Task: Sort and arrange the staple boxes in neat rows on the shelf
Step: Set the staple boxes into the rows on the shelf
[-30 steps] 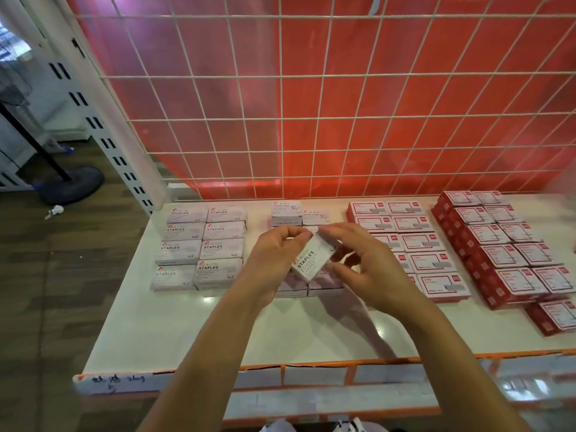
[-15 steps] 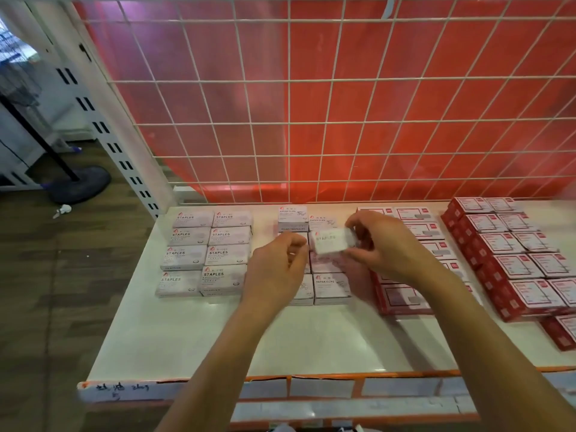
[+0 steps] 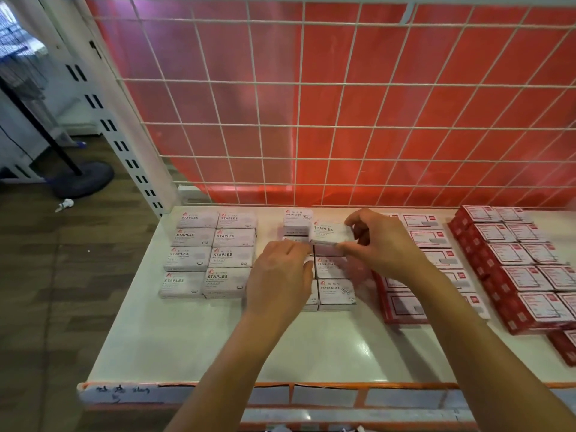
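Shelf (image 3: 199, 347) in rows, one staples box (image 3: 330, 233) in hand

Red panel behind a white wire grid (image 3: 311, 129) fills the back, and the pale shelf runs wide below it. Far right, a big block of red boxes (image 3: 517, 272) sits in tidy rows, and just beside it stand the red-and-white boxes (image 3: 427, 238). Over on the left is a neat two-column block of white STAPLES boxes (image 3: 212, 254), well apart from the reds. Dead centre are the PAPER CLIPS boxes (image 3: 335, 293), two columns deep.

Now the hands. The right hand (image 3: 386, 244) pinches the staples box by its right end, thumb in front and fingers curled over the back. The box is level and label up, over the rear of the paper-clip group, just beside the rearmost PAPER CLIPS box. Resting or hovering? Can't tell. The left hand (image 3: 277, 282) arches over the left paper-clip column with its fingers bent down, fingertips close to the box's near corner. Whether it grips anything, I cannot tell.
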A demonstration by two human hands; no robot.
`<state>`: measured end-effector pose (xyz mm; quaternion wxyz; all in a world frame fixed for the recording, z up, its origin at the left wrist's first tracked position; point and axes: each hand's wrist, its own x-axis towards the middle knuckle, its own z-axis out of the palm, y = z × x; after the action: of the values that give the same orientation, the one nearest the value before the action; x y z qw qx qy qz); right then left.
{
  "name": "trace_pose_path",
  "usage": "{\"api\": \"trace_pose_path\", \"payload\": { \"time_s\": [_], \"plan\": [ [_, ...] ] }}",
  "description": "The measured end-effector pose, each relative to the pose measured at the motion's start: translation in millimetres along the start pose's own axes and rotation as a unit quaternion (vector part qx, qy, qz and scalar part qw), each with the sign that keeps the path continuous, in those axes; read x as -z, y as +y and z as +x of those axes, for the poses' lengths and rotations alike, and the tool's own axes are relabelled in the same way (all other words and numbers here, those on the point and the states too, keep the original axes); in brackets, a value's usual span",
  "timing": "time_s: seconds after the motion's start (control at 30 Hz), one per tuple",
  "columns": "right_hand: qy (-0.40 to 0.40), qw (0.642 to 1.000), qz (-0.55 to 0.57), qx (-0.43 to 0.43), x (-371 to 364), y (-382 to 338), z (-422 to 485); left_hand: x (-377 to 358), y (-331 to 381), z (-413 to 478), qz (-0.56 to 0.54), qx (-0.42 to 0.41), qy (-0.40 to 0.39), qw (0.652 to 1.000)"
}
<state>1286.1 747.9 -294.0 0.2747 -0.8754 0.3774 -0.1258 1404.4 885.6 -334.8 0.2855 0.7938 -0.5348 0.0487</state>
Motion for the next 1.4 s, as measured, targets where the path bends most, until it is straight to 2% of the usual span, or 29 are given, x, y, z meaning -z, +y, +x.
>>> {"api": "trace_pose_path", "payload": {
  "time_s": [0.23,0.5,0.67,0.97,1.4],
  "plan": [
    [-0.022,0.997,0.007,0.073,-19,-40,-1,37,-24,-8,-0.036,0.129,0.043,0.99],
    [-0.049,0.99,0.003,0.13,-55,-82,-11,81,-73,-18,-0.045,0.095,-0.1,0.989],
    [-0.062,0.986,0.024,0.153,-75,-101,-20,104,-97,-30,-0.06,0.118,-0.143,0.981],
    [-0.091,0.982,0.053,0.159,-99,-100,-43,126,-148,-55,-0.058,0.193,-0.123,0.972],
    [-0.069,0.986,0.033,0.148,-103,-90,-49,121,-163,-53,-0.083,0.225,-0.139,0.961]
  ]
}}
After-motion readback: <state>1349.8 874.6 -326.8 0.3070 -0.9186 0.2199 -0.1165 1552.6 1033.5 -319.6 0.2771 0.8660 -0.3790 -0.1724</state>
